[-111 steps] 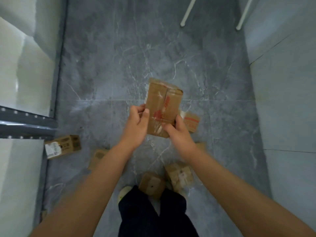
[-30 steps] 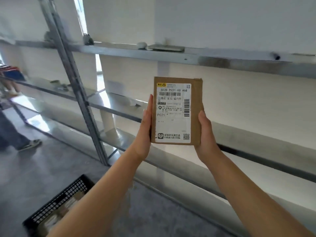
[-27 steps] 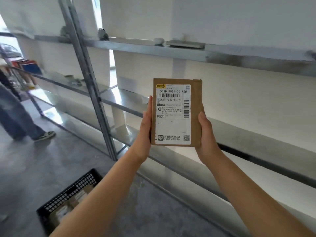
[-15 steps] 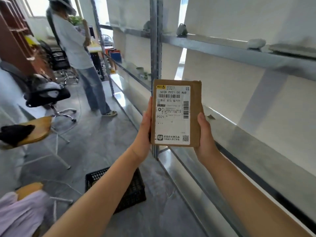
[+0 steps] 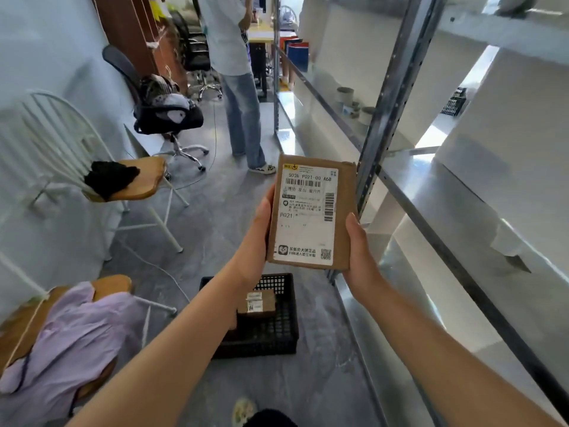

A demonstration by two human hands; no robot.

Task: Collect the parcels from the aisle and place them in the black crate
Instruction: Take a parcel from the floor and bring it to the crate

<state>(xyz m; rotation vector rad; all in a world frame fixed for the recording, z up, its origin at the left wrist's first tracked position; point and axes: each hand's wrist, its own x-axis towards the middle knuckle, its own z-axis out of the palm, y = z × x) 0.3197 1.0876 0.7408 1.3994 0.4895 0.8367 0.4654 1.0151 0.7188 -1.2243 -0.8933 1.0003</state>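
I hold a flat brown cardboard parcel [image 5: 311, 215] upright in front of me, its white shipping label facing me. My left hand [image 5: 257, 235] grips its left edge and my right hand [image 5: 358, 254] grips its right edge. Below the parcel, on the grey floor, stands the black crate [image 5: 277, 337]; my left forearm hides its left part. Inside the crate lies at least one brown parcel with a label [image 5: 257, 302].
A metal shelving rack [image 5: 381, 118] runs along the right. On the left stand a white chair with a wooden seat [image 5: 135, 180], a seat draped in lilac cloth [image 5: 70, 328] and a black office chair [image 5: 163, 112]. A person in jeans [image 5: 243, 118] stands farther down the aisle.
The view has swung left from the shelves to the aisle, and the black crate has come to lie right below the parcel. The parcel stays in both hands, a little lower.
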